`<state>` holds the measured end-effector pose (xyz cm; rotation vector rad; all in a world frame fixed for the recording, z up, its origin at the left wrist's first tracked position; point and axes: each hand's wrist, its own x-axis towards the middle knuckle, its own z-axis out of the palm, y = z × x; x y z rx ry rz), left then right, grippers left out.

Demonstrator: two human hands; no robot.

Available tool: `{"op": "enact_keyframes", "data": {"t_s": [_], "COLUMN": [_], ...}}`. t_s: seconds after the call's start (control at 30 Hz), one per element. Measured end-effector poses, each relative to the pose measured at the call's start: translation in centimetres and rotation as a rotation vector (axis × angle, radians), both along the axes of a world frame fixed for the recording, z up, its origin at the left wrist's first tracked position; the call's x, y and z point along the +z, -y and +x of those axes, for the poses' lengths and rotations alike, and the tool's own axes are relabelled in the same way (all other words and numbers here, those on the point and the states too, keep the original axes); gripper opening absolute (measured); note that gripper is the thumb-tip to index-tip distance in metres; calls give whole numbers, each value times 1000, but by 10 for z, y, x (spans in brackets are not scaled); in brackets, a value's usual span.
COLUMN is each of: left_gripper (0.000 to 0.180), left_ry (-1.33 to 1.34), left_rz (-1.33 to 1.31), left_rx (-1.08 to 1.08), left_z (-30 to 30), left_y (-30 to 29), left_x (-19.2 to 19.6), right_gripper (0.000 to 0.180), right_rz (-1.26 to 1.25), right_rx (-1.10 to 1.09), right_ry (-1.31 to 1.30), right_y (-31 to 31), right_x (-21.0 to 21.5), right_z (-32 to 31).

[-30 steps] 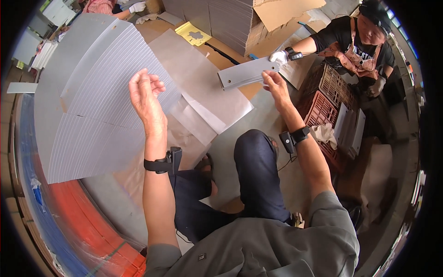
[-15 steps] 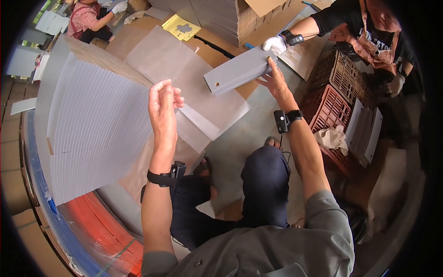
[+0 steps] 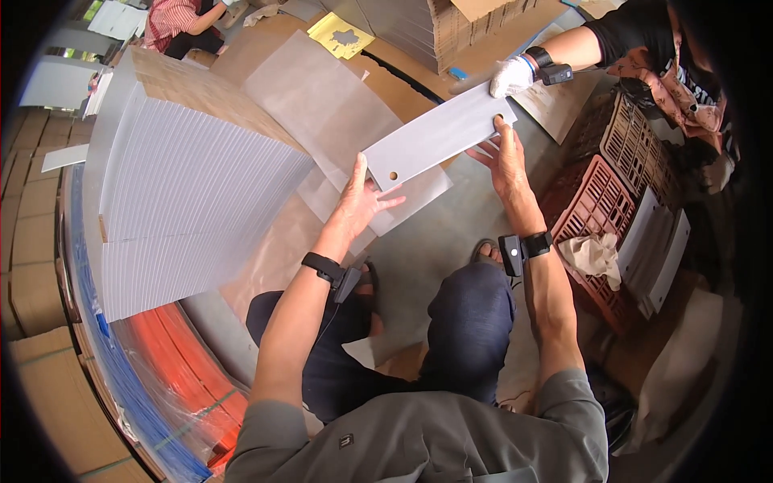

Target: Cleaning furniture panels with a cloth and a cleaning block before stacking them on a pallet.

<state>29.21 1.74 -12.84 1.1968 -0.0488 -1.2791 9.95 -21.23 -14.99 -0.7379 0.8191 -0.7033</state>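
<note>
Item 1: long flat grey plastic strip w/ round hole near one end [image 3: 439, 135], held in air at 12 o'clock from your knees, above the grey floor [image 3: 439, 241].
Your left hand [image 3: 360, 200]: at strip's holed end, approx. 10 o'clock; fingers spread, palm under the edge, supporting rather than pinching.
Your right hand [image 3: 504, 157]: at 1 o'clock, fingers splayed flat against strip's lower edge.
Co-worker's white-gloved hand [image 3: 510, 76]: grips strip's far end.
Item 2: tall stack of white corrugated sheets [image 3: 189, 193], 9 o'clock.
Item 3: red plastic crate [image 3: 600, 213], 3 o'clock.
Step, by my read: hand-over of strip betw. you and co-worker. Next move needs a firm two-hand hold before glove lets go.
</note>
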Motion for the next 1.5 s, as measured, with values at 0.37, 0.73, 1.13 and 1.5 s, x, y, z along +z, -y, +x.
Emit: {"op": "enact_keyframes", "data": {"t_s": [0.37,0.73,1.13,1.5], "left_gripper": [97,107,107,93], "left_ry": [-101,-12,93,1423], "left_rz": [125,217,420,860], "left_rx": [394,355,232,-129], "left_z": [-78,-25,-10,-44], "left_y": [-86,-107,-120,-96], "left_x": [-103,-101,-101,-75], "right_gripper": [91,98,78,59], "right_rz": [94,53,-556,-557], "right_rx": [388,600,489,452], "right_ry": [-221,-426,-629,-593], "right_y": [-61,-56,-65,-71], "right_x": [-68,-107,-122,-115], "right_z": [-1,24,36,42]}}
